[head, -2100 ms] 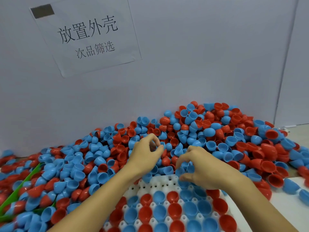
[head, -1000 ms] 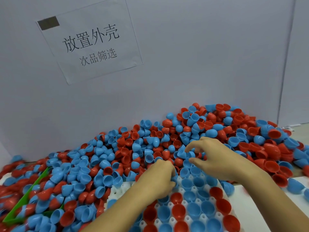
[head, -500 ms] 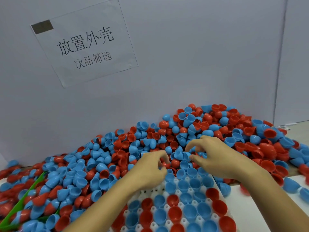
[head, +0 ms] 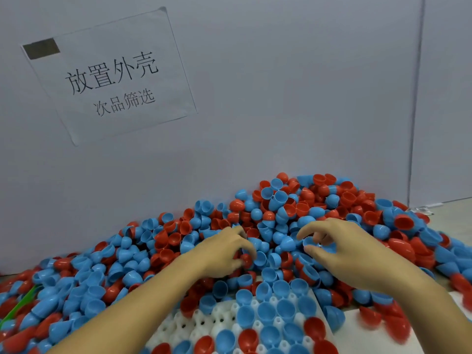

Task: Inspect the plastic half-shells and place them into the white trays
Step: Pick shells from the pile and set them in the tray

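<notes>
So there's this huge pile of red and blue half-shells (head: 301, 208) heaped against a grey wall (head: 281, 98), spilling across the table (head: 444, 208). Both hands are in the near edge of it. The left hand (head: 224, 251) has its fingers (head: 249, 247) curled down into the shells, and a small red shell (head: 246, 259) sits right at the fingertips, though I honestly can't tell if it's actually gripped or just touched. The right hand (head: 342, 249) is pinching a blue half-shell (head: 319, 245) between thumb and curled fingers, just above the pile. Right below the hands is the white tray (head: 189, 325), mostly filled on the right with blue and red shells sitting open side up, a bare patch of sockets on its left. There's a paper sign (head: 112, 77) with Chinese text on the wall.
</notes>
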A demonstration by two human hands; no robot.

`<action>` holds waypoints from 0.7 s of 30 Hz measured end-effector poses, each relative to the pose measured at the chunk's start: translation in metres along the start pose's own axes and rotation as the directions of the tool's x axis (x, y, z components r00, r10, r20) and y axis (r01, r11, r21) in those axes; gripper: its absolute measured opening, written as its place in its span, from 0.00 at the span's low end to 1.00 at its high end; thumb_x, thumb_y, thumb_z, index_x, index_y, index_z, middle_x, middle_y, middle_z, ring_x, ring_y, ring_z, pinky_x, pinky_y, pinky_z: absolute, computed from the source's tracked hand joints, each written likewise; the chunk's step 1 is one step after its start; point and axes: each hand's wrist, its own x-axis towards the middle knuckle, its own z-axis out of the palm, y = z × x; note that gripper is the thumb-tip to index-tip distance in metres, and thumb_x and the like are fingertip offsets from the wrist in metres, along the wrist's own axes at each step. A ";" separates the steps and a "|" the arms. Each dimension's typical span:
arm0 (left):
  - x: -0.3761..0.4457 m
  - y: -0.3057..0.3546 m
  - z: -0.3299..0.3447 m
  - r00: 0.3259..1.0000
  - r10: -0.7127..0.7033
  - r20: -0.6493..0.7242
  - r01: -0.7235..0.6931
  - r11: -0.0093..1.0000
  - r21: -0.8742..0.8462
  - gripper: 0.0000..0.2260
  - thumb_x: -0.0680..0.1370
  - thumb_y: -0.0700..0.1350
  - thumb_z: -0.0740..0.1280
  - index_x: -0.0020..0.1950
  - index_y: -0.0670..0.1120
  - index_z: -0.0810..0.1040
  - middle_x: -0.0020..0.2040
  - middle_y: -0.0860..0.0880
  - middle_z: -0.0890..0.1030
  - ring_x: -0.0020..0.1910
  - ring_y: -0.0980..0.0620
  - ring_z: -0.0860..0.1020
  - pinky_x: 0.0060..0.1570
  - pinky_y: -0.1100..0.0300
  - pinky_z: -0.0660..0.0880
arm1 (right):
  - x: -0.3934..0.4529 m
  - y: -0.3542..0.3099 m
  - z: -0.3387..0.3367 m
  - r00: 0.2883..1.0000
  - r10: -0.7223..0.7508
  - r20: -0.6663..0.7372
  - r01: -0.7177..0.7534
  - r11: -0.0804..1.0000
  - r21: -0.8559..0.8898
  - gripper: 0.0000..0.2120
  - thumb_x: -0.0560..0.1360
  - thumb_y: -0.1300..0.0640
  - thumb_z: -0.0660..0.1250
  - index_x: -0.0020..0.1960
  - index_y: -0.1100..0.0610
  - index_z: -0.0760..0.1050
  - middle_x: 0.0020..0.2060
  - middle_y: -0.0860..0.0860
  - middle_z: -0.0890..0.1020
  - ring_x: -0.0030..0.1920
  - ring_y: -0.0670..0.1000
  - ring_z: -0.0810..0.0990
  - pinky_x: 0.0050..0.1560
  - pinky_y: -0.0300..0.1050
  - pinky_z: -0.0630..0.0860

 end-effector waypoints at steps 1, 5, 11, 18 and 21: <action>0.001 -0.001 -0.003 1.000 -0.015 0.011 0.015 0.996 -0.091 0.12 0.79 0.43 0.66 0.58 0.59 0.81 0.60 0.54 0.70 0.60 0.54 0.70 0.61 0.54 0.73 | 0.000 0.002 -0.003 1.000 -0.001 -0.005 0.001 1.000 -0.004 0.07 0.79 0.46 0.65 0.53 0.34 0.72 0.50 0.39 0.75 0.52 0.39 0.74 0.51 0.35 0.71; 0.022 0.014 -0.019 0.906 -0.095 -0.412 -0.027 0.959 -0.280 0.09 0.75 0.44 0.69 0.52 0.57 0.76 0.55 0.53 0.69 0.54 0.53 0.71 0.57 0.50 0.76 | -0.002 0.006 -0.012 0.999 0.004 -0.032 -0.004 1.000 0.001 0.07 0.79 0.46 0.65 0.51 0.33 0.72 0.48 0.39 0.77 0.50 0.38 0.76 0.45 0.33 0.72; 0.088 0.047 -0.043 0.985 -0.134 -0.110 0.135 0.991 0.002 0.45 0.71 0.53 0.75 0.78 0.68 0.49 0.80 0.52 0.40 0.79 0.36 0.41 0.68 0.30 0.64 | -0.006 0.009 -0.020 0.997 0.032 -0.066 -0.030 0.999 0.023 0.09 0.78 0.45 0.65 0.58 0.35 0.74 0.50 0.39 0.77 0.52 0.39 0.76 0.52 0.36 0.75; 0.107 0.039 -0.045 0.977 -0.103 -0.189 0.095 0.994 -0.049 0.31 0.69 0.51 0.75 0.67 0.60 0.65 0.62 0.49 0.64 0.64 0.44 0.65 0.58 0.41 0.75 | -0.007 0.006 -0.024 0.996 0.025 -0.082 -0.020 0.998 0.057 0.09 0.78 0.44 0.65 0.56 0.34 0.73 0.49 0.38 0.77 0.52 0.37 0.75 0.48 0.33 0.72; 0.101 0.030 -0.038 0.940 -0.118 -0.321 0.059 0.980 -0.189 0.22 0.68 0.47 0.74 0.59 0.56 0.71 0.54 0.50 0.66 0.57 0.46 0.68 0.53 0.49 0.76 | -0.007 0.004 -0.023 0.996 0.017 -0.090 -0.010 0.997 0.076 0.09 0.78 0.44 0.65 0.57 0.35 0.74 0.49 0.37 0.76 0.53 0.36 0.75 0.49 0.32 0.73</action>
